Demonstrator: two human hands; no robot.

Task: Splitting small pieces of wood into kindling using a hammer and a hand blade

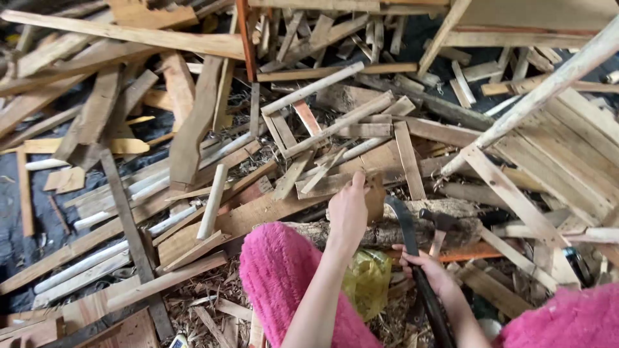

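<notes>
Wood piece (374,196) pinched upright by left hand (348,216); right hand (429,269) grips machete (412,251).

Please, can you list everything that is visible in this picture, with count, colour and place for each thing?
wood scraps: too many to count, pale brown, piled across the whole ground
log: one, grey-brown bark, lying across in front of the hands
small board: one, brown, standing on the log under the left hand
chopping knife: one, dark blade and handle, in the right hand, blade over the log
hammer: one, dark head, resting by the log
plastic bag: one, yellow, below the log
pink trousers: pink, fluffy, bottom of picture
left hand: on the small board
right hand: gripping the knife handle
</notes>
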